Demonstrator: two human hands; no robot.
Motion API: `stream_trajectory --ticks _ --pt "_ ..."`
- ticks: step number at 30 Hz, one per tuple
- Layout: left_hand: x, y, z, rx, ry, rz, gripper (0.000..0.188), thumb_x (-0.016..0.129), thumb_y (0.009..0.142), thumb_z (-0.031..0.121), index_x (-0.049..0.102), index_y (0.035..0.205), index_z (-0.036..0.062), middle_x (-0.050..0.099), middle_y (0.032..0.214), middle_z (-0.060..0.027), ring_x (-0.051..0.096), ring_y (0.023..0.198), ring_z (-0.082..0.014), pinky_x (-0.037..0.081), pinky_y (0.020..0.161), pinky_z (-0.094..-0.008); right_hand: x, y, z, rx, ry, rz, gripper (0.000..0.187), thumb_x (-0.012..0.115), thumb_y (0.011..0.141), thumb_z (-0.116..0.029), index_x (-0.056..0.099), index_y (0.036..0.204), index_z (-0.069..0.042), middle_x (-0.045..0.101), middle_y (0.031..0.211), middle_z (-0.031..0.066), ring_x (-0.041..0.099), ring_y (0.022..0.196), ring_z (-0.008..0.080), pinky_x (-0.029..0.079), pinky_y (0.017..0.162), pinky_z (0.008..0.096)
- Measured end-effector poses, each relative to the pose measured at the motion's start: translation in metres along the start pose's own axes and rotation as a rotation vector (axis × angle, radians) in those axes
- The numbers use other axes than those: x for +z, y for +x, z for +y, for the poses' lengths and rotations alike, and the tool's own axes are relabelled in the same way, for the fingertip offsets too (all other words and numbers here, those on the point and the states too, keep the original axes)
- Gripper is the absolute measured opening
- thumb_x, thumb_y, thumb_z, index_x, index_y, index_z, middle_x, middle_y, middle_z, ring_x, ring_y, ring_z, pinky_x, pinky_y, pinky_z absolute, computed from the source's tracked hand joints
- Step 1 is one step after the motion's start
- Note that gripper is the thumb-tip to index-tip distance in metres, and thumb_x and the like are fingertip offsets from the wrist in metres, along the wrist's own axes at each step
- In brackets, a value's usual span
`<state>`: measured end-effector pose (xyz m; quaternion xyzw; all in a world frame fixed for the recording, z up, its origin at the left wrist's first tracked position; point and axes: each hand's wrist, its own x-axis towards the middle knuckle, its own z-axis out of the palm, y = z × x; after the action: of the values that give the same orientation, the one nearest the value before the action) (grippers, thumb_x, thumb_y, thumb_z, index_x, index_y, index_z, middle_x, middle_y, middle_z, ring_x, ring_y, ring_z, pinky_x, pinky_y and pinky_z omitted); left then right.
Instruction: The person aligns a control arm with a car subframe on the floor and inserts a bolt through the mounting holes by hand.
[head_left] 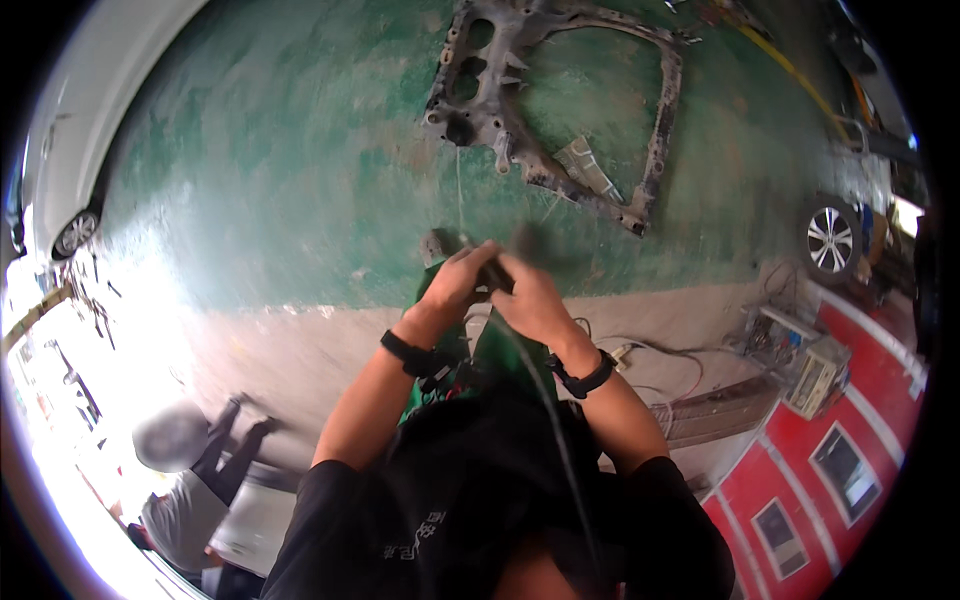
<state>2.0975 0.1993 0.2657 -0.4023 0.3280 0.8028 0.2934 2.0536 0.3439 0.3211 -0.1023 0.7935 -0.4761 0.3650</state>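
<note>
In front of my body, my left hand (455, 283) and my right hand (535, 303) meet at the fingertips. Both have bent fingers closed around a small dark thing (491, 272), mostly hidden between them, so its kind does not show. A thin dark cord (548, 395) curves from beside the hands down over my black shirt. Each wrist wears a black band. Beyond the hands, a rusty metal vehicle subframe (660, 125) lies on the green floor, apart from them. A flat silvery piece (590, 168) rests by its near edge.
A white car (75, 120) stands at the far left. To the right are a wheel (832, 240), a boxy machine (818, 378) with cables and a red panelled structure (850, 450). Another person in a grey top (188, 520) is at lower left. Tools lie along the left edge.
</note>
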Motion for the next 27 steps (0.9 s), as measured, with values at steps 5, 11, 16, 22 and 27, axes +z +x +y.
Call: stream_trajectory --ticks 5,11,16,22,27 --pt "-0.043 0.061 -0.053 0.013 -0.377 0.133 0.027 0.049 0.098 0.026 0.062 0.101 0.0020 0.065 0.087 -0.0118 0.063 0.068 -0.0246 0.055 0.060 -0.0359 0.010 0.044 0.090 0.063 0.155 -0.281 0.035 0.062 0.088 -0.011 0.062 0.120 0.003 0.071 0.108 0.0183 0.070 0.099 0.0250 0.053 0.087 0.0349" --pt "-0.110 0.218 -0.132 -0.021 -0.461 0.407 0.014 0.056 0.091 0.019 0.056 0.093 0.0046 0.047 0.067 -0.0043 0.051 0.055 -0.0204 0.045 0.053 -0.0376 -0.022 0.177 0.279 0.271 -0.100 -0.033 0.023 0.060 0.088 -0.015 0.069 0.103 0.000 0.072 0.092 0.0122 0.069 0.082 0.0201 0.053 0.077 0.0322" --pt "-0.152 0.347 -0.182 -0.078 -0.566 0.363 0.017 0.052 0.092 0.014 0.058 0.103 0.0027 0.044 0.069 -0.0024 0.047 0.058 -0.0183 0.045 0.058 -0.0369 -0.047 0.288 0.456 0.301 -0.293 0.174 0.027 0.064 0.085 -0.019 0.068 0.105 0.000 0.073 0.093 0.0113 0.069 0.087 0.0193 0.052 0.079 0.0312" --pt "-0.186 0.468 -0.238 -0.019 -0.608 0.293 0.030 0.049 0.088 0.010 0.056 0.115 -0.0009 0.048 0.070 -0.0043 0.051 0.058 -0.0191 0.047 0.057 -0.0370 -0.035 0.370 0.588 0.257 -0.662 0.271 0.047 0.068 0.083 -0.027 0.062 0.121 0.001 0.070 0.114 0.0137 0.066 0.108 0.0272 0.049 0.094 0.0354" --pt "-0.188 0.551 -0.241 0.054 -0.622 0.182 0.041 0.046 0.087 0.007 0.053 0.126 -0.0003 0.058 0.074 -0.0078 0.053 0.056 -0.0175 0.046 0.054 -0.0326 -0.027 0.415 0.626 0.240 -1.035 0.209 0.058 0.069 0.085 -0.043 0.063 0.112 0.009 0.068 0.108 0.0272 0.066 0.107 0.0348 0.048 0.093 0.0431"
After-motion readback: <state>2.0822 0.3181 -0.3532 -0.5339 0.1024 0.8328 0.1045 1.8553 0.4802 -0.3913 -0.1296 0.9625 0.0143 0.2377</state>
